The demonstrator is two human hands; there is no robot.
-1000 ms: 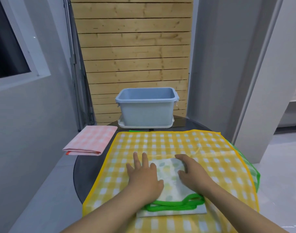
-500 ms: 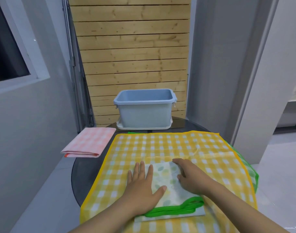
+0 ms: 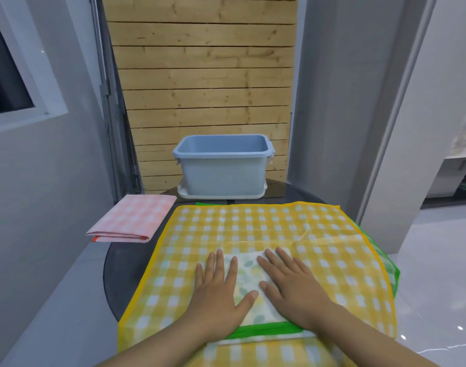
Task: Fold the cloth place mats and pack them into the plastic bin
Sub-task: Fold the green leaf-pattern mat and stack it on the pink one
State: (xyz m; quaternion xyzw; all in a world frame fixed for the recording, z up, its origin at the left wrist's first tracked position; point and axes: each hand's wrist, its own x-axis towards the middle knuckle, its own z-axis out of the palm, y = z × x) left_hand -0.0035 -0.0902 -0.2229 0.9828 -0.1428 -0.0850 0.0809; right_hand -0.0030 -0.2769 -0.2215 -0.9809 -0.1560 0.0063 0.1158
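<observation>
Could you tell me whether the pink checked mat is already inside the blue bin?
No, the folded pink mat lies on the table left of the blue bin.

Folded leaf-print mat lies flat on yellow checked mat.

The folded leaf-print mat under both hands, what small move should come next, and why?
Probably grip it at both sides and lift it toward the blue plastic bin. The folded leaf-print mat with green trim looks compact, the left hand and right hand press flat on it, and the bin stands open beyond the yellow checked mat.
</observation>
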